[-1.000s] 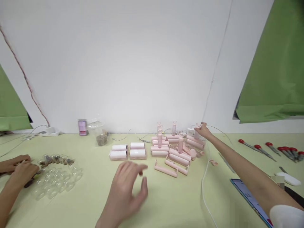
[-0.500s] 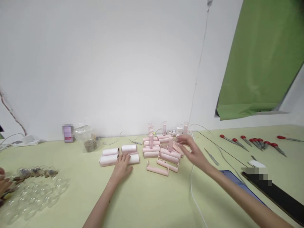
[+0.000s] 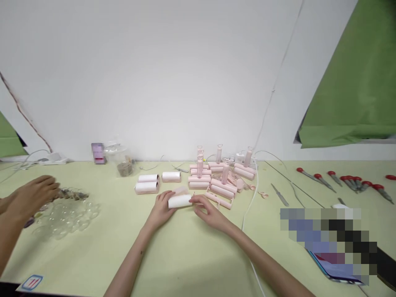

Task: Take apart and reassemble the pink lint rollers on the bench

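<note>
Left hand: the left hand (image 3: 161, 209) is gripping the left end of a white roll (image 3: 180, 201), fingers over it and thumb below.
Right hand: the right hand (image 3: 210, 213) is reaching to the roll's right end with bent fingers, thumb apart beneath; whether they are pinching it, I cannot tell.
White roll: it is lying sideways between both hands, in front of the pink rollers (image 3: 199, 182).
Pink handle: a pink handle (image 3: 223, 201) is lying just beyond the right hand.
Other rolls: three more white rolls (image 3: 147, 187) are lying behind the left hand.
Far left: a co-worker's hands (image 3: 35, 196) are working beside clear domes (image 3: 69, 220).
</note>
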Available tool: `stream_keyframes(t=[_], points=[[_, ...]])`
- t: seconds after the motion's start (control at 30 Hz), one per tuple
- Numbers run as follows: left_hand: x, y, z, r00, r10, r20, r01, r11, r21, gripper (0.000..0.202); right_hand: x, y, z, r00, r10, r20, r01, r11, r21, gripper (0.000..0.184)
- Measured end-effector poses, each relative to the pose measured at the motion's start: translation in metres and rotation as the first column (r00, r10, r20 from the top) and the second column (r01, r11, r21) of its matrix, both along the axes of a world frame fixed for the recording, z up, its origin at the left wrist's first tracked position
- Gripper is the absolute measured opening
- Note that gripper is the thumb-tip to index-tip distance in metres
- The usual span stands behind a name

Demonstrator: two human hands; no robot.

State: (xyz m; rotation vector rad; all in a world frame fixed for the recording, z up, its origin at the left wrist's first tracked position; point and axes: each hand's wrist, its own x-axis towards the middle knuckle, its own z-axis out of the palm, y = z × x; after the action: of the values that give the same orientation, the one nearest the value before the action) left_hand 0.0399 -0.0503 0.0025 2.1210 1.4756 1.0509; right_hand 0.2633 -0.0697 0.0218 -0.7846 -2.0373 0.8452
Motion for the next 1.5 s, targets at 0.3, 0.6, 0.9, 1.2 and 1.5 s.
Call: stream_keyframes(t=[0.3,0.6,0.9,1.2,1.5], points=[[0.004,-0.023,0.011,0.950,-0.065,0.304,0.167,0.932,-0.322,0.054,0.000,-0.013,0.000,0.996,-0.042,-0.079,0.021,0.969,-0.247,0.072],[0.047,0.001,0.055,0.964,0.082,0.255,0.039,0.898,-0.439,0.046,-0.018,-0.017,-0.002,0.886,-0.044,-0.462,-0.339,0.618,-0.710,0.056],[0.077,0.037,0.083,0.998,-0.054,0.034,0.064,0.795,-0.604,0.039,-0.012,-0.016,-0.009,0.641,-0.358,-0.678,-0.676,0.154,-0.721,0.056],[0.018,0.023,0.074,0.956,0.035,0.293,0.094,0.905,-0.416,0.051,-0.010,-0.012,-0.014,0.425,-0.590,-0.686,-0.794,0.121,-0.595,0.040],[-0.015,-0.016,0.022,0.926,0.188,0.327,-0.140,0.976,-0.166,0.056,0.000,-0.014,-0.003,0.433,-0.510,-0.743,-0.791,0.180,-0.585,0.046]])
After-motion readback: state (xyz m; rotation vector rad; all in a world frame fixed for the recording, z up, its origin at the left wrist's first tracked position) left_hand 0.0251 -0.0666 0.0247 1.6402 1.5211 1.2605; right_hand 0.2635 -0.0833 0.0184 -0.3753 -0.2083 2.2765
